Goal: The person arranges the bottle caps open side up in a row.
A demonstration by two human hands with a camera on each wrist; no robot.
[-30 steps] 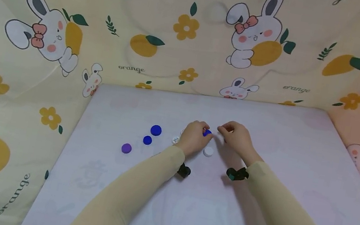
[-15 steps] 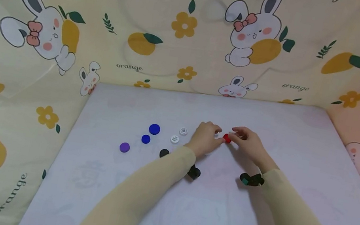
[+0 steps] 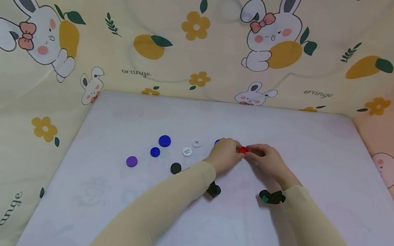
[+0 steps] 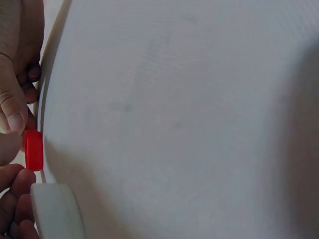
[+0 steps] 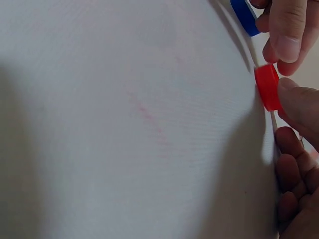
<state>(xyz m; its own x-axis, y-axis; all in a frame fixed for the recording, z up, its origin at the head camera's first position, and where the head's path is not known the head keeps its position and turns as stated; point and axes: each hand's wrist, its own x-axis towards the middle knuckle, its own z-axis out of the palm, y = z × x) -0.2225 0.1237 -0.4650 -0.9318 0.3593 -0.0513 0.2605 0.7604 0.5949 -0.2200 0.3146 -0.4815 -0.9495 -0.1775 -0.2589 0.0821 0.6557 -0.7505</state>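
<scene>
A red bottle cap (image 3: 242,150) is between the fingertips of both hands above mid-table. My right hand (image 3: 269,160) pinches it from the right; in the right wrist view its thumb lies over the red cap (image 5: 267,88). From the left, my left hand (image 3: 225,152) holds curled fingers at the cap's edge. The left wrist view shows the red cap (image 4: 34,150) on edge, with left fingers below and right thumb above. A white cap (image 4: 57,211) stands close by the left fingers. Behind the left hand, a blue cap (image 5: 245,17) is partly hidden in the head view.
Left of the hands lie two blue caps (image 3: 164,141), a purple cap (image 3: 131,161), two white caps (image 3: 196,142) with marked faces and a black cap (image 3: 175,168) beside the left sleeve. A printed cloth (image 3: 166,25) hangs behind the white table (image 3: 231,243).
Both hands moved right, then drew together at the red cap, which came into view half a second ago. A blue cap, earlier in the left hand, now shows behind it.
</scene>
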